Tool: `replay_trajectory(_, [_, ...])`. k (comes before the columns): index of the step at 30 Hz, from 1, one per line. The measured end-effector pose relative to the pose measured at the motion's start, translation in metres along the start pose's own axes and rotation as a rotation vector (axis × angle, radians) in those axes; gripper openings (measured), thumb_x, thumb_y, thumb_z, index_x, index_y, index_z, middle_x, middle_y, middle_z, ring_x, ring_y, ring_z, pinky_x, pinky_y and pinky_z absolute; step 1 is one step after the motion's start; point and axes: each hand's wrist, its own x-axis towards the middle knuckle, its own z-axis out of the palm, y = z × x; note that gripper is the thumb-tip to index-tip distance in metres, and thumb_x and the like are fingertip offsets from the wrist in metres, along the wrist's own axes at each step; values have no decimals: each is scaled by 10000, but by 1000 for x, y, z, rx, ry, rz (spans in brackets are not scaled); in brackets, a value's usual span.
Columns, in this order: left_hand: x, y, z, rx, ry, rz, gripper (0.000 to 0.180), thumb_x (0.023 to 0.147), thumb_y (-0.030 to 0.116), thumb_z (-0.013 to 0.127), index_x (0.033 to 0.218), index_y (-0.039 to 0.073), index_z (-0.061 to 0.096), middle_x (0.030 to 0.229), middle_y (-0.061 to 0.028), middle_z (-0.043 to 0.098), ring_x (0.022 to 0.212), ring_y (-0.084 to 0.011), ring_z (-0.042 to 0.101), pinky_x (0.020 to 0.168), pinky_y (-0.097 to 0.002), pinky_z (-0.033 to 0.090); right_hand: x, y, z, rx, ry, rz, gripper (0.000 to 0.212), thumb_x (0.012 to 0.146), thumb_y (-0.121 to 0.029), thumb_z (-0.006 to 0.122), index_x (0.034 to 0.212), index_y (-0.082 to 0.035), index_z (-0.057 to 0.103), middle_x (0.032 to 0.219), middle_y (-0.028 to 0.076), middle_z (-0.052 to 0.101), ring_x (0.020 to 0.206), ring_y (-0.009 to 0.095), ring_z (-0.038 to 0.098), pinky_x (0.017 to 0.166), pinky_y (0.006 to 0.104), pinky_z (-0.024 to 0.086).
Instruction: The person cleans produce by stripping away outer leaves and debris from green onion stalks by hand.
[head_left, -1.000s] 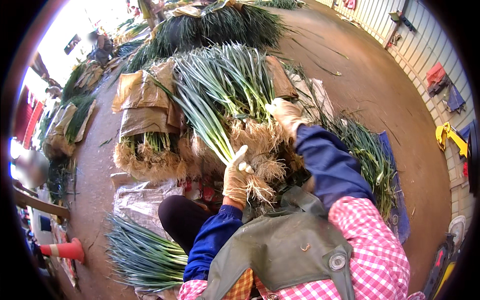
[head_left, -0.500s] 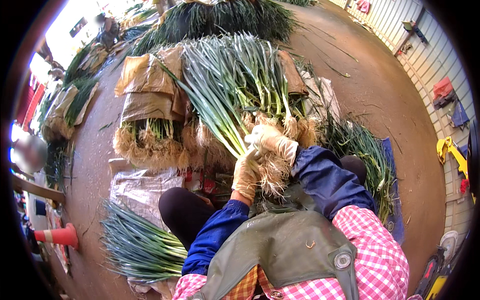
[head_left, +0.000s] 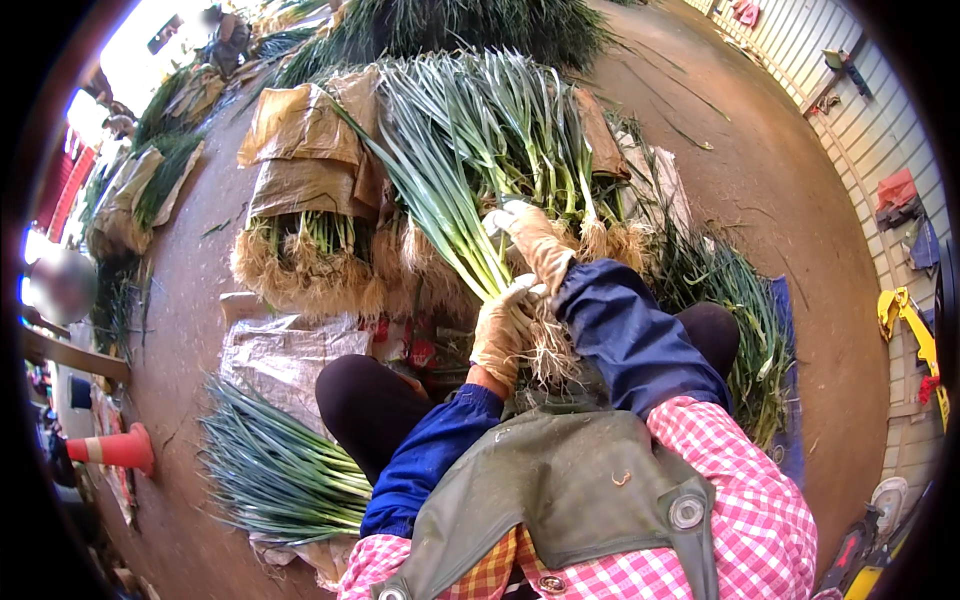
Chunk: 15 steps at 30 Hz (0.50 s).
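Observation:
I hold a bunch of green onions [head_left: 440, 190] in front of me, long green leaves pointing away and pale stringy roots [head_left: 548, 350] hanging toward my apron. My left hand [head_left: 503, 325], in a tan glove, grips the white stems just above the roots. My right hand [head_left: 535, 242], also gloved, rests higher on the same bunch, fingers curled over the stems. A large heap of green onions [head_left: 520, 130] lies right behind the bunch, roots facing me.
A bundle wrapped in brown paper [head_left: 300, 180] lies to the left, roots out. Loose green leaves [head_left: 275, 470] lie on a white sack [head_left: 280, 350] by my left knee. More leaves [head_left: 735, 320] lie at my right. An orange cone [head_left: 115, 448] stands at far left.
My hands have drawn closer together on the bunch. The right hand moved from reaching into the heap back to the stems, and the left hand closed round them above the roots.

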Motion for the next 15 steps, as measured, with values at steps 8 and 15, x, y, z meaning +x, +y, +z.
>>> replay_trajectory(8, [-4, 0, 7, -200, -130, 96, 287, 882, 121, 546, 1141, -2, 562, 907, -92, 639, 769, -211, 627, 617, -331, 531, -70, 1, -46, 785, -257, 58, 216, 961, -198, 443, 935, -3, 531, 901, 119, 617, 787, 195, 613, 613, 328, 535])
replay_trajectory(15, [10, 7, -9, -122, -161, -38, 204, 890, 175, 566, 1023, 21, 570, 801, -56, 610, 643, -163, 589, 560, -263, 494, -102, -12, -34, 728, -320, 137, 204, 935, -199, 506, 888, -19, 587, 702, 39, 592, 511, 62, 516, 442, 172, 402])
